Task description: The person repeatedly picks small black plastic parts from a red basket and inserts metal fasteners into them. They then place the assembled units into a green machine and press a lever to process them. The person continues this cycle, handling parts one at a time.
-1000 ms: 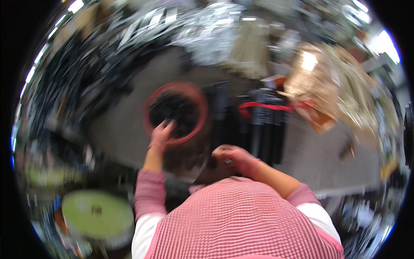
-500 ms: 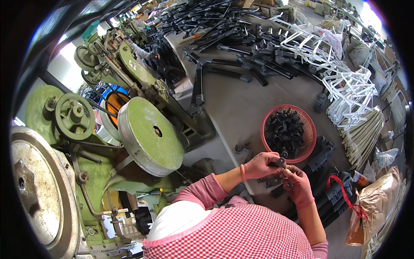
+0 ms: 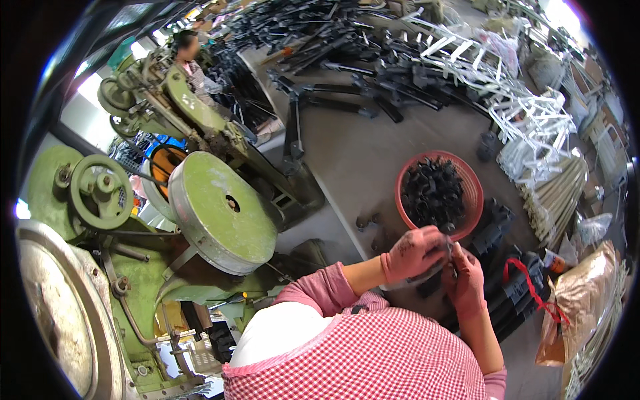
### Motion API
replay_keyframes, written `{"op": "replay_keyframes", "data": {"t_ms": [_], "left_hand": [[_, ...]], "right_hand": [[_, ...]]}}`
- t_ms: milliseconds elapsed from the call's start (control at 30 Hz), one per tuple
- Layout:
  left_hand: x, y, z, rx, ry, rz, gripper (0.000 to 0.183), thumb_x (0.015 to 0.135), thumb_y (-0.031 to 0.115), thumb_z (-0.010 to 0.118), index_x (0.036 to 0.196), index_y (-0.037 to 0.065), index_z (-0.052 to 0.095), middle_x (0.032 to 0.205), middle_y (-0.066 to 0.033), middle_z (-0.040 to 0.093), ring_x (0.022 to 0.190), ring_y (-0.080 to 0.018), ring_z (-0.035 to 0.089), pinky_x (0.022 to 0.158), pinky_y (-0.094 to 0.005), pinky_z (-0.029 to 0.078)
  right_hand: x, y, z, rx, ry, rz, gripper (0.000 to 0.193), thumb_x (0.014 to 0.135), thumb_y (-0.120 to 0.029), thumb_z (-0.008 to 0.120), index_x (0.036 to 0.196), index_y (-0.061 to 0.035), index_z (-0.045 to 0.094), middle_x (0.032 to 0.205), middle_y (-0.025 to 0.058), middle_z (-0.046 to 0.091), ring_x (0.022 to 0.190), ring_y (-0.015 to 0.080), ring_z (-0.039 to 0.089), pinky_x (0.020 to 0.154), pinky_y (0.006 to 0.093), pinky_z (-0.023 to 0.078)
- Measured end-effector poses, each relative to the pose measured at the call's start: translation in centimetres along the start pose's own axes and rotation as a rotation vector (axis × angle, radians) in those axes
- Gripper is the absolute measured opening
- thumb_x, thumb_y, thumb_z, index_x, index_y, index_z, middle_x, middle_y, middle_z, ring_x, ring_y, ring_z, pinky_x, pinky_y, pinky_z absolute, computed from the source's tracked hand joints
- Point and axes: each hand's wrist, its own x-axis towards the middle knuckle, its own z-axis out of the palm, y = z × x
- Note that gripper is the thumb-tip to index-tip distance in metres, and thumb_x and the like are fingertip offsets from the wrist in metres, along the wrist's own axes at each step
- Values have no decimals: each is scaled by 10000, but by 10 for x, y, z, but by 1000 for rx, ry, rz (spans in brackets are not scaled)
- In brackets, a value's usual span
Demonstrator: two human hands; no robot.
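Observation:
Both hands wear pink gloves and meet in front of me over the near side of the grey table. My left hand is curled with its fingertips at the right hand's thumb; motion blurs it, and what it pinches is not clear. My right hand is closed, its thumb and fingers around a small dark part mostly hidden by the glove. Just beyond the hands stands a red plastic basket heaped with curved black plastic pieces. A few small dark pieces lie left of the basket.
Green machinery with a large round drum fills the left. Black tubes and white metal frames pile up at the back and right. Beside my right arm are black tubes with a red ribbon and brown wrapping. A person is beyond the machine.
My left hand has turned over the right and blurred; the black knob-like part seen between the hands is now largely hidden. The view has shifted slightly, and a person shows at back left.

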Motion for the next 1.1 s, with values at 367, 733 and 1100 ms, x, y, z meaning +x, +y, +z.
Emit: {"op": "replay_keyframes", "data": {"t_ms": [367, 733, 1100], "left_hand": [[1, 1, 4, -976, 42, -806, 195, 999, 190, 607, 1063, 8, 636, 818, -24, 612, 672, -103, 614, 588, -251, 537], [-22, 10, 12, -909, -38, -658, 171, 1055, 133, 429, 1163, 50, 532, 781, -22, 577, 650, -86, 561, 552, -242, 490], [-86, 1, 21, -689, -56, -727, 238, 1031, 71, 458, 1265, 41, 492, 1047, -51, 621, 889, -133, 637, 751, -280, 557]], "right_hand": [[-2, -10, -7, 129, -119, -94, 143, 954, -176, 638, 1027, -55, 612, 874, 4, 665, 663, 39, 543, 546, 176, 381], [-4, 12, 1, -205, -20, -344, 146, 909, -108, 699, 999, 8, 699, 752, -14, 626, 596, 26, 472, 518, 186, 330], [-7, 47, -24, -373, -167, -53, 184, 915, -121, 655, 1057, -6, 679, 765, -42, 611, 619, 24, 493, 524, 176, 362]]}}
